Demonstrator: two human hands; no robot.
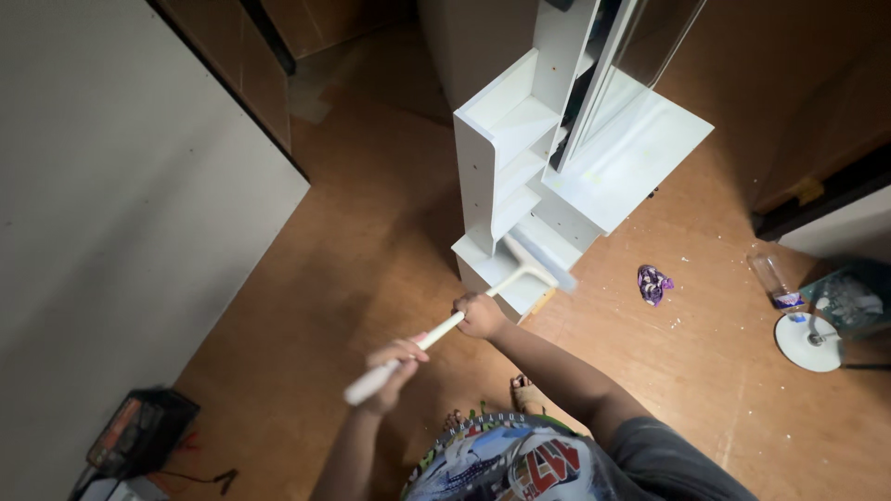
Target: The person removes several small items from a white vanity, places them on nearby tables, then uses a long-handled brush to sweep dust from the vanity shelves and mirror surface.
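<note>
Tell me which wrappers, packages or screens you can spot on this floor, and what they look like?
Crumpled wrapper: purple and white, on the floor right of the white shelf unit.
Clear plastic bottle: lying far right, blue label band.
Black device: bottom left, orange-edged panel, too dim to tell a screen.

We read this as a room in a home, mid-cleanup or furniture setup: a brown wood-look floor point(371, 278) speckled with white crumbs, and a white shelf unit with a mirror point(557, 158) standing in the open. We also see a large white panel point(111, 213) along the left, a crumpled purple wrapper point(653, 283), an empty clear plastic bottle point(770, 276) and a small round white stand point(807, 341) lying about. Light is dim and domestic, with no workbench or shop fittings.
</note>
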